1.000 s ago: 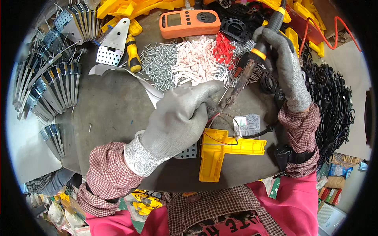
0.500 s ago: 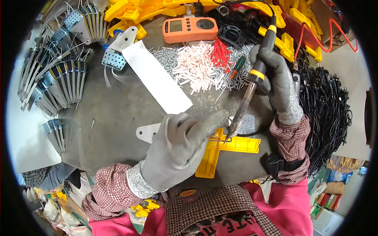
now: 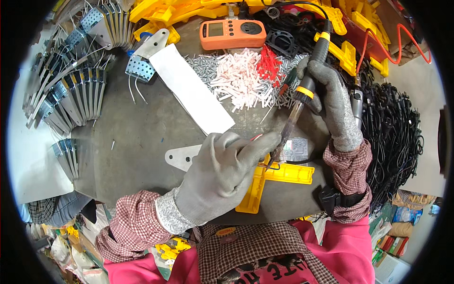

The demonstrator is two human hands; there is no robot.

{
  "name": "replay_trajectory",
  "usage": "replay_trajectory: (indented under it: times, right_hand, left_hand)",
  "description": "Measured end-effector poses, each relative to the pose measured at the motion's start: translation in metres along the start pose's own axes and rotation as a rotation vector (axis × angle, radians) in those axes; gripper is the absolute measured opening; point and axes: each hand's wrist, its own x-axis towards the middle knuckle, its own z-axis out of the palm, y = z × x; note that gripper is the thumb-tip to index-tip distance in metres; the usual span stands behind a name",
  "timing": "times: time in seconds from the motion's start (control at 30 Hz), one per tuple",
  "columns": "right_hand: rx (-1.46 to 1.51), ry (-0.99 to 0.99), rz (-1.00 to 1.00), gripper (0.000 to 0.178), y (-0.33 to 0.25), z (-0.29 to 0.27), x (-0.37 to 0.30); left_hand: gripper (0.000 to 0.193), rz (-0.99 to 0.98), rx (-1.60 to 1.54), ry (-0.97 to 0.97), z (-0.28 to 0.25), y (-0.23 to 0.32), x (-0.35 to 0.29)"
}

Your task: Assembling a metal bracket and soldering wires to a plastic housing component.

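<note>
My right hand [image 3: 328, 87], in a grey glove, grips the handle of a soldering iron [image 3: 320, 51] with yellow rings. The iron slants down, its tip at the crossing of a yellow plastic housing [image 3: 289, 173] on the table. My left hand [image 3: 224, 168], also gloved, is closed in a pinch just above the housing's left side. A short red-and-white bit shows at its fingertips; what the fingers hold is mostly hidden. Thin dark wires lie at the housing's middle by the tip. A grey metal plate with holes [image 3: 182, 157] sticks out partly from behind my left hand.
Beyond lie a white strip [image 3: 191, 90], a pile of pale pink sleeves [image 3: 239, 78], screws, a screwdriver [image 3: 287, 81] and an orange meter [image 3: 231, 35]. Bundled black cables [image 3: 390, 142] fill the right side. Metal heating plates [image 3: 87, 94] stand at left. Yellow parts [image 3: 179, 16] line the back.
The red-and-white bit now shows at my left fingertips. The iron's tip has shifted slightly left and stays at the housing, while the whole view has moved a little.
</note>
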Motion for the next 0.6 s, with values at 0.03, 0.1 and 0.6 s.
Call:
replay_trajectory:
  times: [0.03,0.1,0.6]
  right_hand:
    - [0.009,-0.033,0.0,0.026,0.001,-0.002,0.001]
    - [0.007,-0.007,0.006,0.027,-0.001,-0.001,-0.001]
    - [0.055,0.438,-0.489,0.029,-0.02,-0.058,0.014]
  left_hand:
    - [0.053,0.032,0.013,0.021,0.001,0.0,0.001]
    - [0.052,0.034,0.012,0.013,0.001,0.001,0.001]
    - [0.031,0.12,0.314,-0.009,-0.083,-0.013,-0.023]
